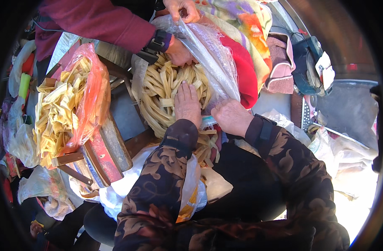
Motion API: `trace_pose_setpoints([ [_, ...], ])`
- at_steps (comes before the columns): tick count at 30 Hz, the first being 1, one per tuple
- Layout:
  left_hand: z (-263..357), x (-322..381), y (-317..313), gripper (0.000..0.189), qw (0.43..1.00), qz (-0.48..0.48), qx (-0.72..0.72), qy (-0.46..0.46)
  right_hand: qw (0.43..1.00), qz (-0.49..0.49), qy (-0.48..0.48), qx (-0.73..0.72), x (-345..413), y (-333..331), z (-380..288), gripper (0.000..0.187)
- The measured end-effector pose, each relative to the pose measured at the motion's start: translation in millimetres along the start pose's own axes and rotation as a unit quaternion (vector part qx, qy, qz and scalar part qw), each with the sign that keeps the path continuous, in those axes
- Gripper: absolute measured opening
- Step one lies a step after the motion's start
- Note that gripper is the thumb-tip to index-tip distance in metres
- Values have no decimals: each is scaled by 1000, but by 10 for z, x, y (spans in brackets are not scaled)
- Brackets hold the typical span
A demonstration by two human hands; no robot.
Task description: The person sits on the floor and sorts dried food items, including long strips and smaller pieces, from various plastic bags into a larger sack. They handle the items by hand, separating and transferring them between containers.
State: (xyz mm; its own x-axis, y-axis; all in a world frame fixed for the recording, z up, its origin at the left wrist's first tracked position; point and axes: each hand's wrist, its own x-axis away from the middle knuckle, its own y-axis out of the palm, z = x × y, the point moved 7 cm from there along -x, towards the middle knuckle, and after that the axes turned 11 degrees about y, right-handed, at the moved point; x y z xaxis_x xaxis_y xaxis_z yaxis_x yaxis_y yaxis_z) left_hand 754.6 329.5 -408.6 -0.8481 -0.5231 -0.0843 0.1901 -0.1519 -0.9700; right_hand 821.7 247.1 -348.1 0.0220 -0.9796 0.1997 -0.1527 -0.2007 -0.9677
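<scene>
Long pale-yellow strips, like plant husk or dried leaf (160, 84), lie coiled in a plastic-lined container in front of me. My left hand (188, 103) rests flat on the strips, fingers pointing away from me and holding nothing visible. My right hand (232, 116), its fingers curled, grips the near edge of a translucent woven plastic sheet (210, 59) at the container's right side. Another person's hand (180, 53) reaches into the far part of the strips, and that person's other hand (182, 11) pinches the sheet's far end.
A pink plastic bag (92, 116) of shorter, folded yellow strips stands at left on a wooden frame (113, 147). Red cloth (241, 69) and a flowered blanket (257, 31) lie beyond the sheet. A brown towel (277, 59) and white plastic bags (332, 147) are at right.
</scene>
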Motion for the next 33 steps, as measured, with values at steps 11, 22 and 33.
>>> trace_pose_setpoints([
  [11,-212,-281,0,84,994,11,-106,6,999,45,6,11,-206,-44,77,9],
  [22,-682,-367,-56,32,978,-92,61,-180,993,121,10,2,-371,-99,201,8],
  [33,-240,43,-206,56,939,-82,251,-222,996,28,90,9,-256,156,474,10],
])
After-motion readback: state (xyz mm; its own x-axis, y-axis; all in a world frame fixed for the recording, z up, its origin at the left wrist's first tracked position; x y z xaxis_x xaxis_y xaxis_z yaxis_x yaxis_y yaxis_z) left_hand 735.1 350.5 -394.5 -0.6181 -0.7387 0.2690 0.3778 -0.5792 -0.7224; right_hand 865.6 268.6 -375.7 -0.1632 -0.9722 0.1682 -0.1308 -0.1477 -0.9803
